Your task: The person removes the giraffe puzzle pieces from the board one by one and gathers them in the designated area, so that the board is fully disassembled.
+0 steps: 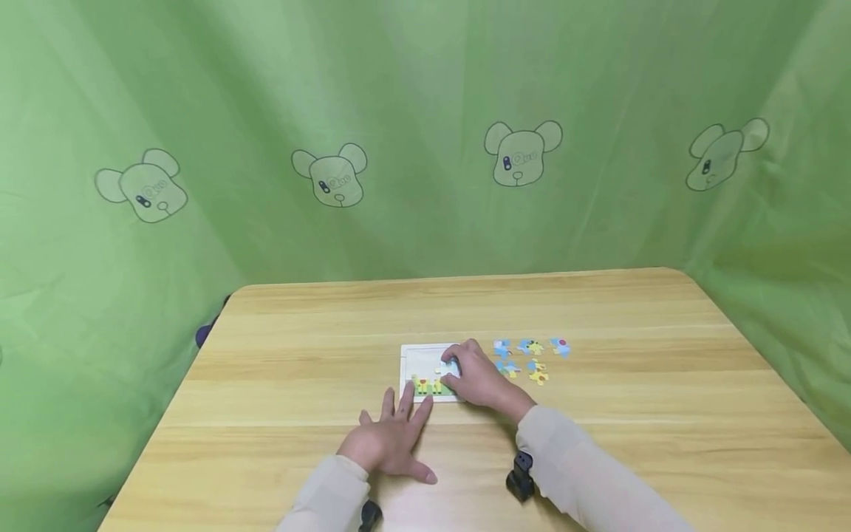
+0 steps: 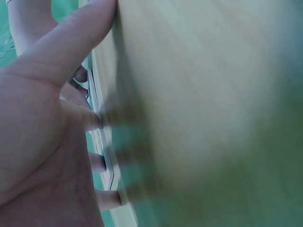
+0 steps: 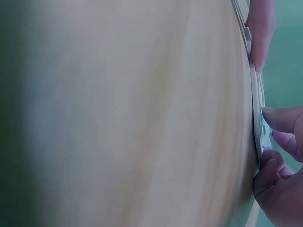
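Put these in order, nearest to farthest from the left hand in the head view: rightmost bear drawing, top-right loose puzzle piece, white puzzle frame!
1. White puzzle frame: right by the left hand.
2. Top-right loose puzzle piece: on the table, right of the frame.
3. Rightmost bear drawing: up on the green curtain.

I can see a white puzzle tray (image 1: pixel 425 345) lying flat. Green and yellow pieces (image 1: pixel 424 387) fill some of its near side. The right hand (image 1: pixel 480 375) pinches a blue and white piece (image 1: pixel 448 367) inside. The left hand's (image 1: pixel 394 439) fingertips touch the near edge. Loose bright pieces (image 1: pixel 531 346) lie to the right.
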`<state>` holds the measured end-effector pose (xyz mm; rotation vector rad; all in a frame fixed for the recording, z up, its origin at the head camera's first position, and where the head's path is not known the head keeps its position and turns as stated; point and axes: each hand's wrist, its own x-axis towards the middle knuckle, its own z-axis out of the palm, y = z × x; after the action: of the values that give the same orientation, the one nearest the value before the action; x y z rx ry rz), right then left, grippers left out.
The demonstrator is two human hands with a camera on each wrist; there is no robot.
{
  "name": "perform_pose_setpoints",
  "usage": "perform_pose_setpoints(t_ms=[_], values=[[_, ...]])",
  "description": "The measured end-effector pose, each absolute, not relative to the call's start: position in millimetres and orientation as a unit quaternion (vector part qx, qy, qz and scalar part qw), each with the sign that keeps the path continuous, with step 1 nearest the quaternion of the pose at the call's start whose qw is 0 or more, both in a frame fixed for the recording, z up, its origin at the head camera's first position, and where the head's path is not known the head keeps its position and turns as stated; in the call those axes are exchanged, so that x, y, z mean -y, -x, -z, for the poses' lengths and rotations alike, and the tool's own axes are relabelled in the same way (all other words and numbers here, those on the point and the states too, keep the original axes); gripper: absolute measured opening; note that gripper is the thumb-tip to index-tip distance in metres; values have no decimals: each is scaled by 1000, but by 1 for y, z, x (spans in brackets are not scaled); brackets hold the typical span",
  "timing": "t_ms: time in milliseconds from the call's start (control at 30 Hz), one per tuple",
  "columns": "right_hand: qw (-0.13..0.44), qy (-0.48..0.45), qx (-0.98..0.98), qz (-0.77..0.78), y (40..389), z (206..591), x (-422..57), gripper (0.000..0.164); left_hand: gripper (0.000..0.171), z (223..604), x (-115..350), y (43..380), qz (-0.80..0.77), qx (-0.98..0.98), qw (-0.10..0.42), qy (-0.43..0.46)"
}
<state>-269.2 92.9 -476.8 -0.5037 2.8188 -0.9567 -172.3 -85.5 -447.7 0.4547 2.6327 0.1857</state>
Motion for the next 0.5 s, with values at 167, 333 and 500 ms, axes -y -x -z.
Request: perform_pose_setpoints(t_ms=[167,333,500], values=[[51,172,-932,316,268,474,-92,30,114,448,86,173,-67,-957,229,-165],[49,169,-930,321,265,474,-93,28,114,449,86,173,-69,-956,232,-167],[46,174,-928,328,264,473,-94,28,113,450,86,173,-70,-956,234,-166]])
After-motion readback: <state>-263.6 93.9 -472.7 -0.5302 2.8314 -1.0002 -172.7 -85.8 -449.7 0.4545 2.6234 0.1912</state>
